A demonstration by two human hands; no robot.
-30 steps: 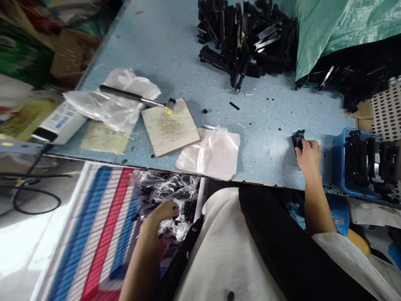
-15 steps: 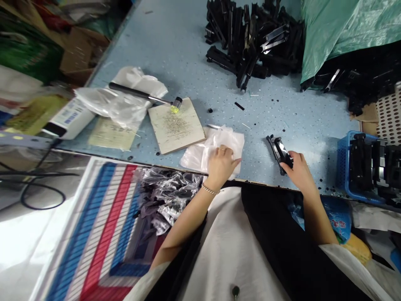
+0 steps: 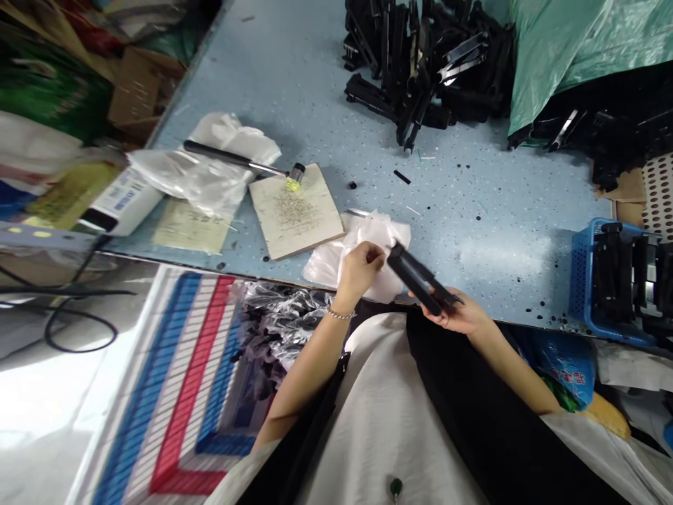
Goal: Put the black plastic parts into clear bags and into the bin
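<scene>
My right hand [image 3: 457, 315] grips one end of a long black plastic part [image 3: 418, 280], which is tilted up over the table's front edge. My left hand [image 3: 360, 268] is curled just above a crumpled white plastic sheet [image 3: 326, 256], close to the part's other end. Its fingertips are close together, and I cannot tell whether they pinch anything. A bracelet circles that wrist. A heap of similar black parts [image 3: 420, 70] lies at the far side of the blue speckled table [image 3: 499, 210].
A blue basket [image 3: 581, 280] packed with black parts stands at the right. A green tarp [image 3: 552, 49] covers more parts at the back right. Left of my hands are a wooden board [image 3: 297, 214] scattered with small bits and a black-handled hammer [image 3: 231, 158]. Plastic-wrapped parts [image 3: 278, 322] sit below the table edge.
My right hand has lifted the black part from the table and carried it left toward my body. My left hand has risen slightly from the white plastic sheet, its fingers now curled.
</scene>
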